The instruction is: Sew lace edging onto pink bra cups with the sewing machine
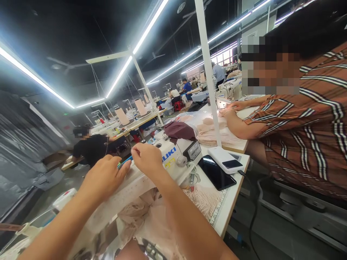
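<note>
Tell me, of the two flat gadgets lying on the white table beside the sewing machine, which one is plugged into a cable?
The white power bank, nearer the seated co-worker: a black cable runs off its end and down past the table edge. The black phone beside it shows no cable.

A single head-worn camera looks forward and slightly down, tilted, from close above the white tabletop (230, 202) and the white sewing machine (173, 159). Beyond, it takes in the workshop aisle and ceiling strip lights (121, 72).

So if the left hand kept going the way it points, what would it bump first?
Probably the right hand: the left hand points at it across a slim blue tool, though depth is unclear.
</note>
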The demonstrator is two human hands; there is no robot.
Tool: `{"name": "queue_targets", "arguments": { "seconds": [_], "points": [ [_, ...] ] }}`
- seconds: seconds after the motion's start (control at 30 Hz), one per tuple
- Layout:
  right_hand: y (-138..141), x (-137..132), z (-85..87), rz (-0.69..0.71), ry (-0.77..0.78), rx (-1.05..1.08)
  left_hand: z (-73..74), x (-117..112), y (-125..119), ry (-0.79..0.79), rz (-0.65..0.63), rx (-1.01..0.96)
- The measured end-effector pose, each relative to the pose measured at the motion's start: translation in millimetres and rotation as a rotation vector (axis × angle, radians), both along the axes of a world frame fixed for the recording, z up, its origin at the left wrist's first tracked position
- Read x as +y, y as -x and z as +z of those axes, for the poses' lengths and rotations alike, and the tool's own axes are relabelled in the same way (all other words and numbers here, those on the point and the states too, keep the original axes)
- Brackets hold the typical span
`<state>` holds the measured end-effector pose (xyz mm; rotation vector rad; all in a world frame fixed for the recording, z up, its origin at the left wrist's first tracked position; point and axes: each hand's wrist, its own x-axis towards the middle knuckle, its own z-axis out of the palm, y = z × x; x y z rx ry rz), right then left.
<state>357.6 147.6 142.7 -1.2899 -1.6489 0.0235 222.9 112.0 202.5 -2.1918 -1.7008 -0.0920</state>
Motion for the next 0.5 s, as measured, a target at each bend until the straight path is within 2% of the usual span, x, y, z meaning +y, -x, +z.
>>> {"name": "queue_targets", "arguments": {
  "seconds": [0.1,0.17,0.27,0.4,0.5],
  "points": [
    [0.0,-0.5,-0.1,-0.004,0.0,0.001,-0.8,3.5,4.7,0.149,0.038,0.019],
    [0.3,-0.1,-1.0,-0.016,-0.008,-0.001,-2.5,6.4,8.5,0.181,0.039,-0.019],
    [0.9,1.5,-1.9,-0.041,-0.025,-0.011,-7.5,5.6,9.2,0.113,0.01,-0.069],
    [1.7,1.2,-0.9,-0.054,-0.027,-0.021,-13.8,-3.5,2.2,0.007,-0.103,-0.046],
    [1.7,-1.1,-0.6,-0.03,0.009,-0.006,-15.5,-11.9,2.6,-0.002,-0.17,-0.084]
  ]
}}
